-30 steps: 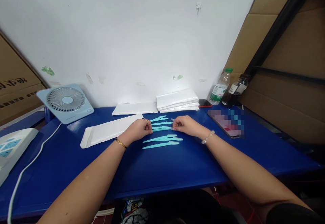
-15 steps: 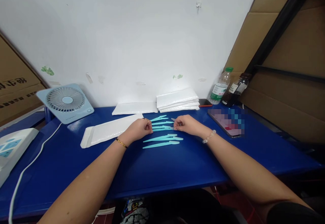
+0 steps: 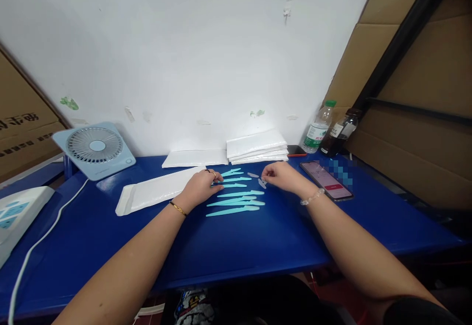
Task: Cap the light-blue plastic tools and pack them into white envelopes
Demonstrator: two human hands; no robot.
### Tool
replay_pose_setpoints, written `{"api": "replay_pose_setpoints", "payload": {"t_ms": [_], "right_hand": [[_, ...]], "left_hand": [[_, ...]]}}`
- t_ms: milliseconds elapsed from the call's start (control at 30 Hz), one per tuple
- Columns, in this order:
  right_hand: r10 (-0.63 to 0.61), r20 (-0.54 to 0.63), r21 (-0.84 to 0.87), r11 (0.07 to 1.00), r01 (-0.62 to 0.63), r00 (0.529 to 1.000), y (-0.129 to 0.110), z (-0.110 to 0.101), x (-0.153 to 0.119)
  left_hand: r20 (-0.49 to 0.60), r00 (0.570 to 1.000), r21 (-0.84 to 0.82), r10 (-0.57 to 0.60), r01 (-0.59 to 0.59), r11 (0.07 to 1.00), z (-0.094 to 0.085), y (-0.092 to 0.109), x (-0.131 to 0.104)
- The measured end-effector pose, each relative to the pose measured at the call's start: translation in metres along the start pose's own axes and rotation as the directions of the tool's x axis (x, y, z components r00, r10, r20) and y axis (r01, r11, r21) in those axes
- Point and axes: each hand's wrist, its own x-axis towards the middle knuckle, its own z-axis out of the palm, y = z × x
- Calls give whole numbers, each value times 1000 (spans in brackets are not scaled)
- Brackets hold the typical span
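Several teal eyebrow razors [image 3: 236,211] lie roughly side by side on the blue table, blades to the right. My left hand [image 3: 202,186] is at the left ends of the upper ones, its thumb and fingers closed around the handle of one razor [image 3: 236,185]. That razor's blade end points right, uncovered. To the right, my right hand [image 3: 282,176] is in a pinch, its fingertips at a small clear blade cap [image 3: 262,183]. Another clear cap [image 3: 252,174] lies on the table just left of this hand.
White padded mailers [image 3: 256,147] are stacked by the wall; another mailer [image 3: 158,190] lies left of the razors. A blue fan [image 3: 98,145] and a power strip [image 3: 22,217] stand left. Right are a phone [image 3: 328,182], a water bottle [image 3: 316,133] and a dark bottle [image 3: 337,135].
My right hand has moved right, away from the razors, with a clear cap at its fingertips. One more razor lies in the lower group, and my left hand has shifted slightly upward.
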Motion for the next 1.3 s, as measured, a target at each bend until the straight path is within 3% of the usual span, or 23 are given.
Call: {"api": "replay_pose_setpoints", "payload": {"t_ms": [167,367,600,1100,1300], "right_hand": [[36,34,-101,994,-32,999,-3,17,4],[-61,84,86,995,54,995,-2,26,6],[-132,58,162,979,121,990,-11,34,8],[-200,64,128,973,191,978,-15,30,5],[-108,-179,-9,994,108,978,5,21,13]], "left_hand": [[16,1000,29,-15,14,999,5,-1,2],[45,997,-13,-62,63,998,3,6,0],[55,996,-69,-68,72,995,6,6,1],[73,997,-138,28,-18,990,12,11,2],[-67,985,135,162,-152,979,14,7,4]]}}
